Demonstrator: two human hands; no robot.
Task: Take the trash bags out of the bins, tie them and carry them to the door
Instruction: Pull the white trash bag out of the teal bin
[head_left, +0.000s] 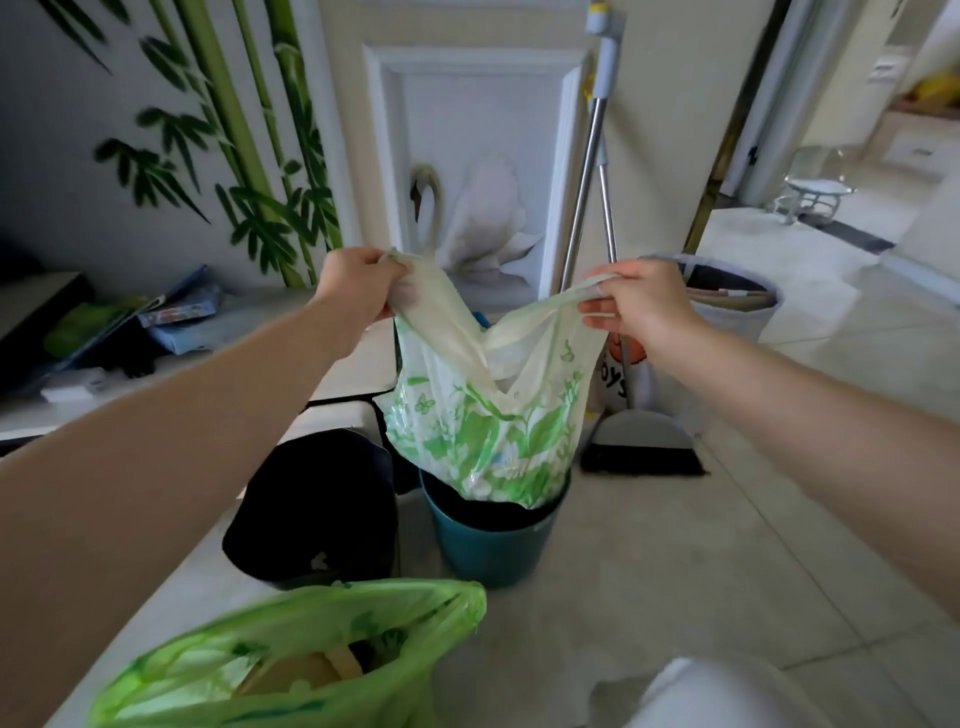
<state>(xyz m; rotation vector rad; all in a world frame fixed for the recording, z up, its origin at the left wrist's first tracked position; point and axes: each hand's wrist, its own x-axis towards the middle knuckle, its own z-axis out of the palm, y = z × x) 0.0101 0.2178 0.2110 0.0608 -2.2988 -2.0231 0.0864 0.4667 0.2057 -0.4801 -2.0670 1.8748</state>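
A pale trash bag with a green leaf print hangs above the teal bin, its bottom still inside the rim. My left hand grips the bag's left handle and my right hand grips its right handle, pulling the mouth apart. A black bin stands left of the teal one. A green trash bag with its mouth open sits on the floor nearest me. Another bin lined with a pale bag stands behind my right hand.
A broom and dustpan lean against the white door behind the bins. A low white ledge with books and clutter runs along the left wall. Tiled floor opens to the right toward a doorway.
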